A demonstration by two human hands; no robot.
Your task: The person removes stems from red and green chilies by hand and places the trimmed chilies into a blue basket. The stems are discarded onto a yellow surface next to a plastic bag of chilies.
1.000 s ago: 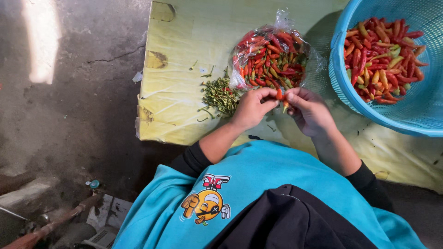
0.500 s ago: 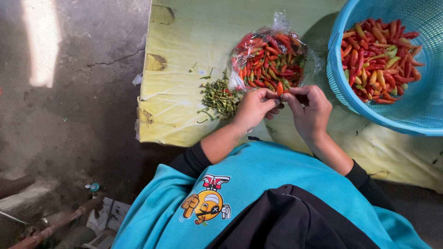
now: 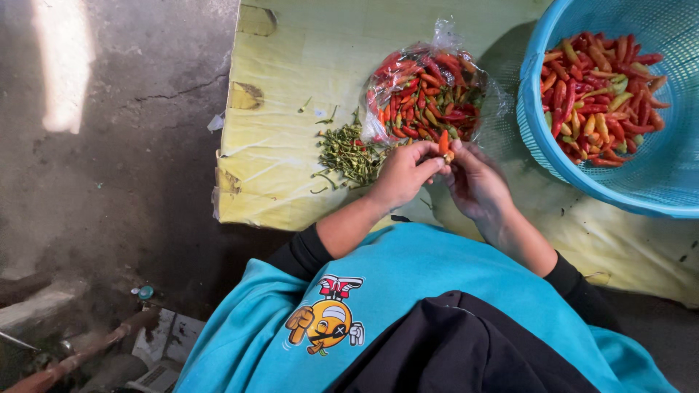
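A yellow sheet (image 3: pixel 306 65) carries a chilli bag (image 3: pixel 426 94), stems (image 3: pixel 349 154) and basket (image 3: pixel 539 145).

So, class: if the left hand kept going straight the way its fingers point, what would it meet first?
The left hand points up and right, pinching an orange chili with the right hand. Going on, it would probably meet the clear bag of chilies first, though depth is unclear.

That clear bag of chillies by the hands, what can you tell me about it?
The clear plastic bag lies open on the yellow sheet, its thin crinkled film gathered loosely at the top. It is packed with small chillies, mostly red with some orange and green. A heap of green stems sits at its left edge, and the blue basket stands to its right. Both hands work just below it without touching it.
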